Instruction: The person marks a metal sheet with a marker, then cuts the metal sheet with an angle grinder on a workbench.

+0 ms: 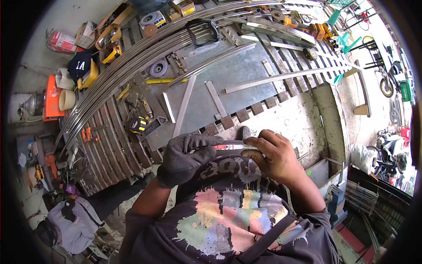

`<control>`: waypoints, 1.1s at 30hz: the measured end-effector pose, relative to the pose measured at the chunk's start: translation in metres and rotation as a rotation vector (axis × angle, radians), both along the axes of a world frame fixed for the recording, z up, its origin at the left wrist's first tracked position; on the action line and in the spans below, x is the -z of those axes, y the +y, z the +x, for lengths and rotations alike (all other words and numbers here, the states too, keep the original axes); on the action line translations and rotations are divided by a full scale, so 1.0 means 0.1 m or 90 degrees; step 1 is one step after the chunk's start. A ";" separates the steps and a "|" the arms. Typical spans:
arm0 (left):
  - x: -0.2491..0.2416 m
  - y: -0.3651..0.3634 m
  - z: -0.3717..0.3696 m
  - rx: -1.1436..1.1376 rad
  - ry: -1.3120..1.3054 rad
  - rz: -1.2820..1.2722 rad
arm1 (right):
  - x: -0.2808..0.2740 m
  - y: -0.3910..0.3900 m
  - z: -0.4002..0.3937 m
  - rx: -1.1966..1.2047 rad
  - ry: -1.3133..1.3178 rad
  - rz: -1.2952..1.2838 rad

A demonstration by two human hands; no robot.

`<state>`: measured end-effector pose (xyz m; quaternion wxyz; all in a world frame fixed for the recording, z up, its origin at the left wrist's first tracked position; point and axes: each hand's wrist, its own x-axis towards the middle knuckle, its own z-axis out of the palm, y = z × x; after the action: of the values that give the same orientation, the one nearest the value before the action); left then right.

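Observation:
In front of my chest I hold a slim, straight thing with a red and white label (pixel 226 147) level between both hands. My left hand (pixel 187 155), in a dark grey work glove, is closed round its left end. Bare, my right hand (pixel 276 155) pinches the right end between thumb and fingers. The fingers cover both ends, so I cannot tell exactly what kind of thing it is. Beyond my hands, flat metal bars (pixel 184 104) and a grey metal sheet (pixel 237 66) lie on the slatted workbench (pixel 121 132).
A yellow and black tape measure (pixel 138 124) lies at the bench's left. Long metal tubes (pixel 99 79) curve across its far side in this view. A grinding disc (pixel 158 68) rests near the middle, and an orange angle grinder (pixel 299 24) lies at the far right.

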<state>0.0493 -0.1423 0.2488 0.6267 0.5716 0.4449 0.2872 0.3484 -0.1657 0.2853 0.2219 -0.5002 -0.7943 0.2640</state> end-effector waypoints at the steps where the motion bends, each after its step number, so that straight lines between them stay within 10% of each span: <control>1: 0.05 0.00 -0.02 0.008 0.028 -0.015 | 0.01 0.00 0.00 -0.007 -0.004 -0.004; 20: -0.07 0.16 0.15 0.136 0.218 0.572 | 0.02 -0.04 -0.19 -0.043 0.017 -0.020; 33: -0.23 0.21 -0.16 0.170 0.364 0.758 | -0.23 0.20 -0.47 0.024 0.186 -0.419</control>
<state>0.0333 -0.1218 0.2720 0.0927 0.9232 0.2847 0.2411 0.3013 -0.1461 0.3081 0.1648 -0.5161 -0.6174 0.5704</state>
